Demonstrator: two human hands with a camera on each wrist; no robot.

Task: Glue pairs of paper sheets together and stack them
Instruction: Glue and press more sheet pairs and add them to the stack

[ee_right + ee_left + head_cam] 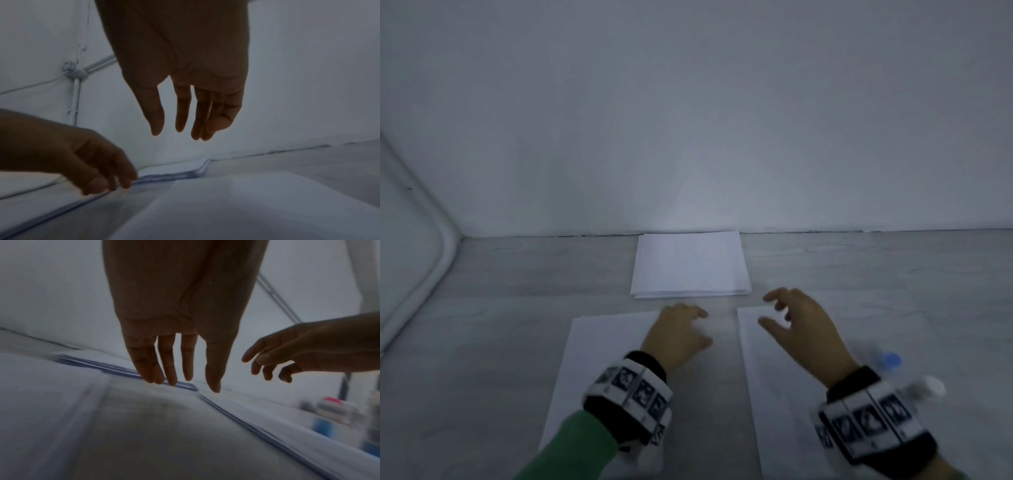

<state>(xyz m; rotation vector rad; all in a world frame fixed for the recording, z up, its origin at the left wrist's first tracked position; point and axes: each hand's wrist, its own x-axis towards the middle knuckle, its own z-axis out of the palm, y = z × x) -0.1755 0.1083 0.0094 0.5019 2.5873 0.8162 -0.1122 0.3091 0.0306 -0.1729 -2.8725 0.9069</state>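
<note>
A stack of white paper sheets [690, 265] lies on the grey table against the back wall. Two more white paper piles lie nearer: a left sheet pile [602, 370] and a right sheet pile [770, 383]. My left hand [681, 330] hovers over the far right corner of the left pile, fingers loosely extended [170, 366], holding nothing. My right hand [787, 315] hangs above the far left corner of the right pile, fingers relaxed and spread [180, 116], empty. A blurred glue bottle with a blue cap [890, 361] lies behind my right wrist.
A white wall [688, 120] closes the table's far edge right behind the stack. A pipe or conduit [431, 219] runs down the left wall. In the left wrist view blurred containers [333, 408], one with a red top, stand at the right.
</note>
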